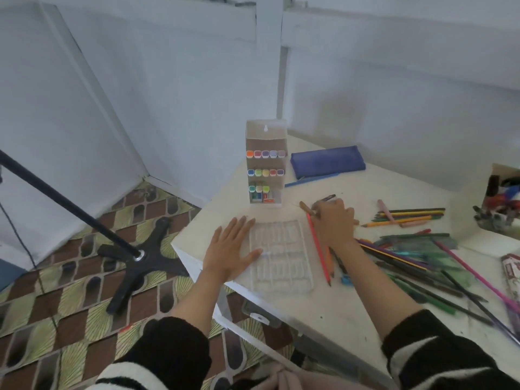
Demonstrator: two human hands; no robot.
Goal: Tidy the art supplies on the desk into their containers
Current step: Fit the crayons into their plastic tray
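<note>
Pencils lie loose over the right half of the white tabletop (332, 311). One fan of pencils (408, 216), roughly six though blur makes the count unsure, runs left to right with its points toward the left. A larger heap (416, 266), too tangled to count, slants toward the near right over a green plastic sleeve (422, 243) and is cut off at the frame's edge.

The right hand (333, 223) sits knuckles up with its grip curled down over several sticks. A red pencil (319, 251) emerges under the palm, with its long axis running toward the person and its tip nearest them. A brown pencil (305, 207) pokes out to the left of the fingers, and a black pen (327, 197) shows beyond the fingertips. Which of these the fingers actually pinch cannot be told.

The left hand (230, 249) lies flat with fingers spread, its thumb touching the left rim of one clear moulded tray (281, 282). The tray lies lengthwise away from the person at the tabletop's left edge, and its slots are hard to make out.

Behind the tray stands one upright marker box (266, 130) showing three rows of caps: five, five and three. To the right of the box lie one blue pencil case (327, 162) and one blue pencil (311, 180) just in front of it. A small blue sharpener (346, 280) rests near the red pencil's tip.
</note>
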